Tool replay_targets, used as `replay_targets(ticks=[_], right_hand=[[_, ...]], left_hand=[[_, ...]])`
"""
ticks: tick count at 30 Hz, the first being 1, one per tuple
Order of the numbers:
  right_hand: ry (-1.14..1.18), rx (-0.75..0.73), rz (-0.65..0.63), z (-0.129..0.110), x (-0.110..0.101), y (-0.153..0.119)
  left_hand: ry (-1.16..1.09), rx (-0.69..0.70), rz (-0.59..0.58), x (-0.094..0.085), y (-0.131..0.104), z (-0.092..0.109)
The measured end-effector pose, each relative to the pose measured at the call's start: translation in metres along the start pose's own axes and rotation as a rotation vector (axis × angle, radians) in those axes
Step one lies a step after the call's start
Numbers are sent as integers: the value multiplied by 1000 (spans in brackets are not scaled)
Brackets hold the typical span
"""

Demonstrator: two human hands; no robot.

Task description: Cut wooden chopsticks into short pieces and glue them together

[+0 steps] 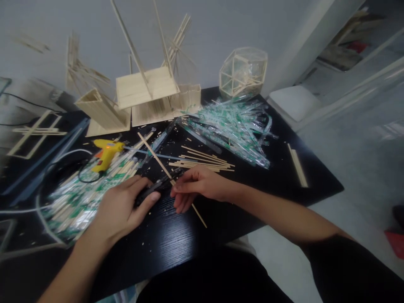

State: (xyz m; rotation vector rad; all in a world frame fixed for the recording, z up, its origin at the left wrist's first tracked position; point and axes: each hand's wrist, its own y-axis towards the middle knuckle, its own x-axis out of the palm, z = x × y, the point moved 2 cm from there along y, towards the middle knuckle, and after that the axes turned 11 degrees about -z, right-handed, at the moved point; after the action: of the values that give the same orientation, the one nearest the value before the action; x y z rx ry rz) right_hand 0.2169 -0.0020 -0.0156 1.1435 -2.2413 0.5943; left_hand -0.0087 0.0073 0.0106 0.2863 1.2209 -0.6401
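Note:
My left hand point(121, 206) is closed round a dark hand tool point(162, 182) that looks like cutting pliers, its jaws pointing right. Between the fingertips of my right hand point(192, 187) is a thin wooden stick point(155, 156), slanting from upper left to lower right. The stick crosses the tool's jaw end; whether the jaws grip it I cannot tell. Just beyond my right hand, several loose wooden sticks point(205, 160) lie fanned out on the black table point(176, 240). Small wood chips are scattered around them.
A yellow glue gun point(107, 153) rests on wrapped stick bundles point(75, 206) at left. Behind stand wooden models point(147, 88) and a many-sided frame point(244, 71). Clear plastic wrappers point(233, 126) are heaped at centre right. Two wood strips point(297, 167) lie near the right edge.

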Motion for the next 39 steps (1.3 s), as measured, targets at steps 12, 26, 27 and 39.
replay_targets(ticks=[12, 26, 27, 39], right_hand=[[18, 7, -20, 4, -1, 0], [-13, 78, -16, 5, -10, 1], [-16, 77, -11, 5, -10, 1], [-452, 160, 141, -2, -12, -2]], left_hand=[[-84, 4, -63, -3, 4, 5], [-114, -26, -98, 2, 4, 4], [-117, -31, -96, 2, 4, 4], [-100, -160, -110, 3, 6, -1]])
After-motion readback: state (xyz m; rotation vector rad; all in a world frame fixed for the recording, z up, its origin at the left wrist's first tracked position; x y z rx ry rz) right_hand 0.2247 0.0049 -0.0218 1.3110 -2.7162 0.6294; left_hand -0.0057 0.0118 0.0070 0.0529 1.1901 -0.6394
